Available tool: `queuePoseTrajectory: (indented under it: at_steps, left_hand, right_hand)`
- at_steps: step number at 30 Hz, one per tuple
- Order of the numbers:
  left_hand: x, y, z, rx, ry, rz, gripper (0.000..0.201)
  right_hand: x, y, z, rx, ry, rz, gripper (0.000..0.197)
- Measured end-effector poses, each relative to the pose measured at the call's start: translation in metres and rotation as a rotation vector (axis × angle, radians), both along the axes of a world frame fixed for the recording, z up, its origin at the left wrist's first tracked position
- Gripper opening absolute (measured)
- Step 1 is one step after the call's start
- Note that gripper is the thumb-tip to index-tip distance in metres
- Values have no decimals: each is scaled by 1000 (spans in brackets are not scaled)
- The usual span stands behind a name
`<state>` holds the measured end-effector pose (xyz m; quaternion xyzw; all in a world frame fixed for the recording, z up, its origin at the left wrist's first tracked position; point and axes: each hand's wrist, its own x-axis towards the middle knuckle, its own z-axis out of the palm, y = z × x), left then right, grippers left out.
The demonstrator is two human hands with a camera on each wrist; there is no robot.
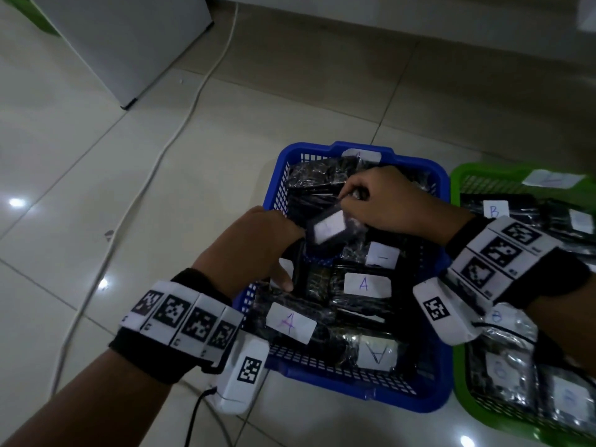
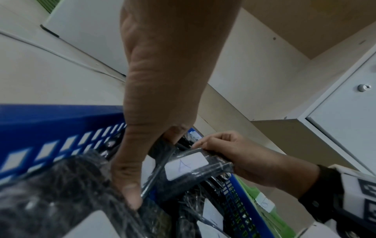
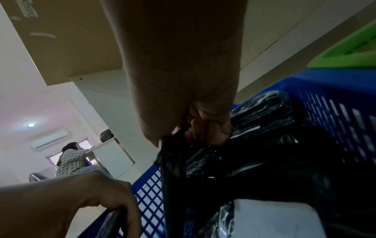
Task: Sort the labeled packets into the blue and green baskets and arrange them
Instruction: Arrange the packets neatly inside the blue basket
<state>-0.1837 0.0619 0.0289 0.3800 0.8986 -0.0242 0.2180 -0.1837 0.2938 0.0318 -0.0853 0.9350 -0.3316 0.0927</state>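
One blue basket (image 1: 361, 391), one green basket (image 1: 464, 175), side by side. Right hand (image 1: 387, 204) pinching one A packet (image 1: 329, 229); left hand (image 1: 254, 246) gripping a second packet (image 3: 112, 222) at the blue wall.

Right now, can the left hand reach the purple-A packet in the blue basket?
Probably yes: the purple-A packet lies uncovered on top in the blue basket, right beside the left hand. That hand's fingers seem to grip another packet, so it must let go first.

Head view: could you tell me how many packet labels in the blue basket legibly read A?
3: central label, near-left label, near-edge label. Other labels are blurred or may be hidden.
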Motion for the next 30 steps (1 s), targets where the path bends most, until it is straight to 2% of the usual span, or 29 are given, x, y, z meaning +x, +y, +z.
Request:
queuePoseTrajectory:
  at_steps: [6, 11, 17, 22, 24, 27, 30]
  left_hand:
    - [-4, -2, -1, -36, 5, -16, 57]
    - [-5, -2, -4, -40, 2, -21, 57]
    - [-4, -2, -9, 1, 34, -27, 61]
    - [-2, 0, -9, -33, 61, -45, 69]
    - [-1, 1, -7, -48, 64, -46, 68]
    - [1, 3, -7, -70, 71, -49, 70]
    - [0, 3, -7, -91, 83, -49, 79]
  right_hand:
    - [8, -6, -14, 1, -40, 28, 16]
    - [14, -13, -35, -31, -27, -69, 15]
    - [20, -16, -33, 62, -76, 95, 43]
    - [17, -20, -30, 315, 4, 225, 49]
    - [18, -30, -31, 401, -26, 256, 54]
    - [16, -37, -29, 389, -142, 293, 45]
    - [11, -22, -14, 298, -202, 267, 15]
